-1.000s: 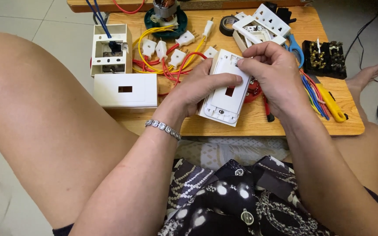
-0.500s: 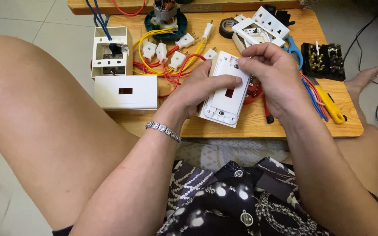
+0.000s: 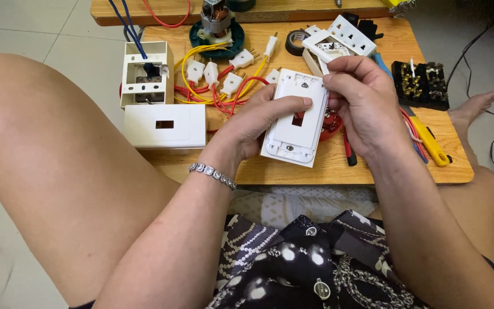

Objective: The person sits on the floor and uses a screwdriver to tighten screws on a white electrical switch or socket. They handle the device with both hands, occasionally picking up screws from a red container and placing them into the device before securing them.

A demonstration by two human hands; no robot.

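A white switch faceplate [image 3: 294,127] with a small rectangular hole in its middle is held over the low wooden table [image 3: 373,163]. My left hand [image 3: 258,123] grips its left edge, thumb lying across the front. My right hand [image 3: 364,103] holds its upper right edge with the fingers curled over the top. A silver bracelet [image 3: 212,174] is on my left wrist.
On the table lie a white cover box with a slot [image 3: 165,126], an open white box with blue wires [image 3: 146,74], white plugs on red and yellow wires [image 3: 218,77], black tape [image 3: 296,40], another white frame [image 3: 341,37], black terminal blocks [image 3: 420,83], and a yellow-handled tool [image 3: 430,143].
Both hands and the faceplate stay nearly in place. The right fingers have shifted slightly along the plate's top edge.
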